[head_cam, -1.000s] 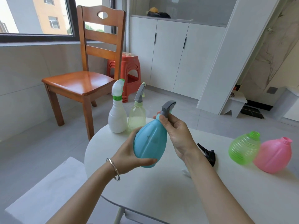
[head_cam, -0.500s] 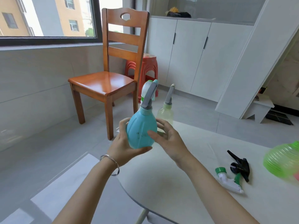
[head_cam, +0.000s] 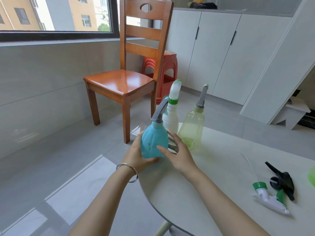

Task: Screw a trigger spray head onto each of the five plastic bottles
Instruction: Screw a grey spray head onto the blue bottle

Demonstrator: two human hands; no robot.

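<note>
A blue bottle (head_cam: 152, 140) with a grey trigger head stands upright at the left edge of the white round table (head_cam: 221, 181). My left hand (head_cam: 136, 154) grips its left side and base. My right hand (head_cam: 177, 150) lies against its right side with straight, spread fingers. Just behind stand a white bottle (head_cam: 171, 116) with a white and green head and a pale green bottle (head_cam: 193, 128) with a grey head. A loose white and green spray head (head_cam: 269, 198) and a loose black spray head (head_cam: 283, 181) lie at the right.
A bright green bottle (head_cam: 312, 176) shows only a sliver at the right frame edge. A wooden chair (head_cam: 126, 79) and a red stool (head_cam: 162, 68) stand on the floor beyond the table. White cabinets line the back wall.
The blue bottle came down from mid-air and now stands at the table's edge beside the other two capped bottles. My right hand slid from the trigger head to the bottle's side. The view swung left.
</note>
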